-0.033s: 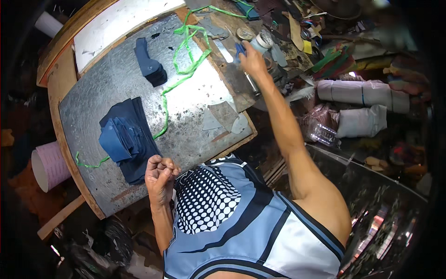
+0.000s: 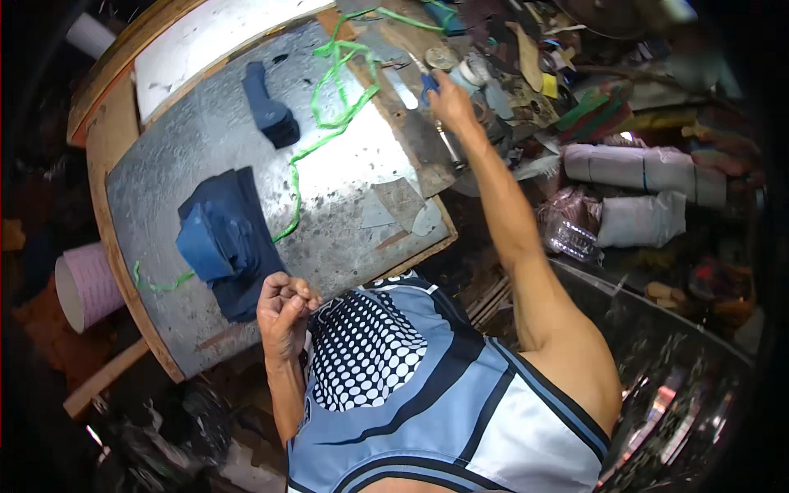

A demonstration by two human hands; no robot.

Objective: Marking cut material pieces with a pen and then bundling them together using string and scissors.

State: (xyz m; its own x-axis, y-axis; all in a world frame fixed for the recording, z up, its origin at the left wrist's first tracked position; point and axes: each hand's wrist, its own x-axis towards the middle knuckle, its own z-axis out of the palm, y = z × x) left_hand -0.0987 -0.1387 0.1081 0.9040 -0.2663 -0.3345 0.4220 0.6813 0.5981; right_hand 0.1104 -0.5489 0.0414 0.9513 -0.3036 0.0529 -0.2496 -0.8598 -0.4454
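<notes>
At the far right of the workbench, my right hand (image 2: pixel 451 103) is closed on blue-handled scissors (image 2: pixel 430 85). The blades point away from me and are partly blurred. Near the bench's front edge, my left hand (image 2: pixel 284 309) is curled closed, thumb against the fingers, with nothing visible in it. Just beyond it lies a stack of dark blue cut pieces (image 2: pixel 256 283), topped by lighter blue pieces (image 2: pixel 203 245). A smaller stack of narrow, shaped blue pieces (image 2: pixel 269 111) sits farther back. Green ribbon (image 2: pixel 294 193) trails across the metal bench top (image 2: pixel 329 238) and passes by the large stack.
Grey scraps (image 2: pixel 399 205) lie at the bench's right corner. Beyond my right hand stand a jar (image 2: pixel 472 72) and a round tin (image 2: pixel 441 57) amid scraps. Wrapped rolls (image 2: pixel 633 167) lie at right. A pink-white roll (image 2: pixel 86 287) stands by the left edge.
The view has shifted slightly, and the scissors' blades show a little more beyond my right hand. My left hand stays where it was.
</notes>
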